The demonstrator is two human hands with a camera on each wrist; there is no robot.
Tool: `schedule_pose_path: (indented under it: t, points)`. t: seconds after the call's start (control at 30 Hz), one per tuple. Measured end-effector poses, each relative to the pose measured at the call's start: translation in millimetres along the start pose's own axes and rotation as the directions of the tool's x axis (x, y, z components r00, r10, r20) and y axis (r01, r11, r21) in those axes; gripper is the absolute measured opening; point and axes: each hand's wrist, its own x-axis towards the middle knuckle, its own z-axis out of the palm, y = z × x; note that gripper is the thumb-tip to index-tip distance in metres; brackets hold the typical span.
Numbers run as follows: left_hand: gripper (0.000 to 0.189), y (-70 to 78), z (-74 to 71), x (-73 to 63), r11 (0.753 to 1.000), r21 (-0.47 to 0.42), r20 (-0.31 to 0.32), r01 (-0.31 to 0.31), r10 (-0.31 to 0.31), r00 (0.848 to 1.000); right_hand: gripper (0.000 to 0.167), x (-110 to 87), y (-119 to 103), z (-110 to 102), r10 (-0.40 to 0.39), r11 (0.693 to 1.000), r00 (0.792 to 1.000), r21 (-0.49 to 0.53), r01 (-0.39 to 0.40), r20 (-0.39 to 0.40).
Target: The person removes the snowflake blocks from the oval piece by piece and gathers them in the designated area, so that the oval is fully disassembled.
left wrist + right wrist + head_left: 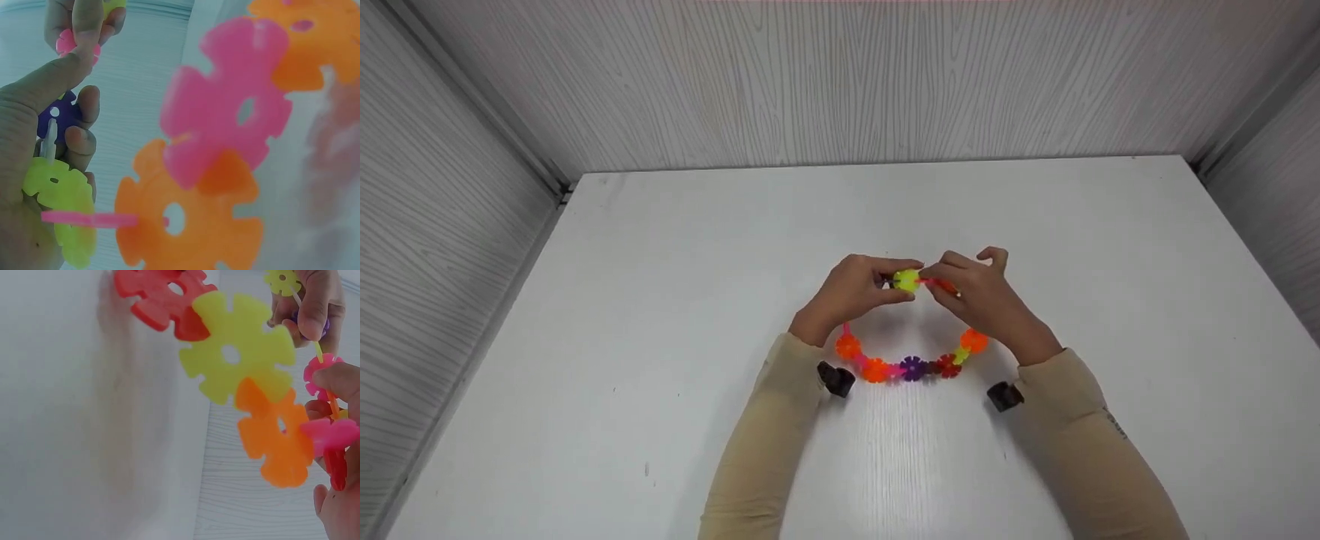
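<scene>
A chain of colourful plastic snowflake discs, slotted into one another, hangs in a loop between the two hands. My left hand (855,289) grips its left end, with a purple disc (61,115) at the fingers and a yellow-green disc (59,183) by the palm. My right hand (979,296) pinches the other end at a pink disc (320,377). Fingertips of both hands come close together around a bright yellow disc (907,280). Lower in the loop are an orange disc (874,370), a dark purple disc (913,368) and a red disc (948,365).
The white table (660,300) lies under the hands and chain. Grey wood-grain panels (840,82) stand behind it and on both sides. A black wrist camera (837,379) sits at the left cuff and another black camera (1005,396) at the right.
</scene>
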Motion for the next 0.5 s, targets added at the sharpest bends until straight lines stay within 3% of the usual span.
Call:
schedule_pose_path:
  t: [0.2, 0.5]
  points:
    - [0.045, -8.5, -4.9, -2.9, 0.995, -0.097, -0.012, 0.0, -0.001, 1.0, 0.029, -6.5, 4.5, 0.8, -0.049, 0.997, 0.999, -0.06, 0.05, 0.02]
    - [0.045, -12.9, -2.2, -4.0, 0.999, -0.039, -0.035, 0.024, -0.025, 0.999, 0.031, -5.0, 1.7, 5.6, -0.026, 0.998, 0.999, -0.056, 0.028, 0.032]
